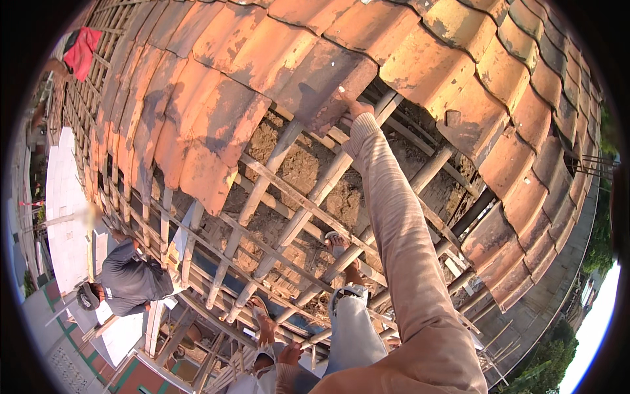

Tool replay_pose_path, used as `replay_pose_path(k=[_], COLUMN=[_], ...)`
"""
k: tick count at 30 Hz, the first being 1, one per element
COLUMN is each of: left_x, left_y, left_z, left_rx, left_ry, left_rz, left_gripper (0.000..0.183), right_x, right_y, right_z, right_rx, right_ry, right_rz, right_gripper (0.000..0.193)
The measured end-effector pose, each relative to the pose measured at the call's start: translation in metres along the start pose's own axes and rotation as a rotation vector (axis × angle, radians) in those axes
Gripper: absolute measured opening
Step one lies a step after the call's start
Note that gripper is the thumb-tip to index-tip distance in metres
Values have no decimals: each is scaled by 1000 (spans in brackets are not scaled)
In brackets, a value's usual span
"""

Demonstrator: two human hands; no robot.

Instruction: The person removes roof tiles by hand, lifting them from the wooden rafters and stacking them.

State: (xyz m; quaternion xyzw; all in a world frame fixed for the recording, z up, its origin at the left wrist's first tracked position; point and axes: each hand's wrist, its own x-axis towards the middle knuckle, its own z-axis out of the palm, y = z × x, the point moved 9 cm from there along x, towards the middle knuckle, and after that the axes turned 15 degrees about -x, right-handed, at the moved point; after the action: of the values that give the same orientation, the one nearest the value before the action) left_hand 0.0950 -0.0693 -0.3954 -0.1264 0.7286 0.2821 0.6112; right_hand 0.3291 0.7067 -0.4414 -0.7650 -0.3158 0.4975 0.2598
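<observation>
My right hand (354, 108) reaches far out on a long tan sleeve. Its fingers close on the lower edge of a weathered clay roof tile (328, 72), with the thumb on top. That tile borders an opening in the roof where wooden battens (282, 180) and round bamboo rafters (321, 187) lie bare. My left hand (289, 354) is low, beside my bent knee in torn light jeans (354, 328); its fingers are too small and shaded to read. My sandalled feet (336, 240) rest among the battens.
More orange tiles (433, 52) cover the slope above and to the right. A person in a dark shirt and cap (134, 279) works at the lower left, by a white sheet (65, 190). A red cloth (82, 52) shows at the upper left. Brown debris (295, 164) lies beneath the battens.
</observation>
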Motion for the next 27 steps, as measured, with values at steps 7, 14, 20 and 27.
replay_pose_path(k=[7,14,20,27], left_x=[-30,-29,20,184], left_y=[-4,-5,159,253], left_z=[-41,-17,102,179], left_rx=[-199,-104,-139,-253], left_ry=[111,135,-191,-539], left_rz=[171,151,492,329], left_gripper=[32,34,54,60], right_x=[-42,-82,-225,-297], right_y=[-16,55,129,186], right_z=[46,-43,-98,-67], right_rx=[125,-224,-131,-254], right_ry=[-45,-33,-90,-413], right_rz=[-19,-195,-89,103], right_gripper=[52,49,31,40])
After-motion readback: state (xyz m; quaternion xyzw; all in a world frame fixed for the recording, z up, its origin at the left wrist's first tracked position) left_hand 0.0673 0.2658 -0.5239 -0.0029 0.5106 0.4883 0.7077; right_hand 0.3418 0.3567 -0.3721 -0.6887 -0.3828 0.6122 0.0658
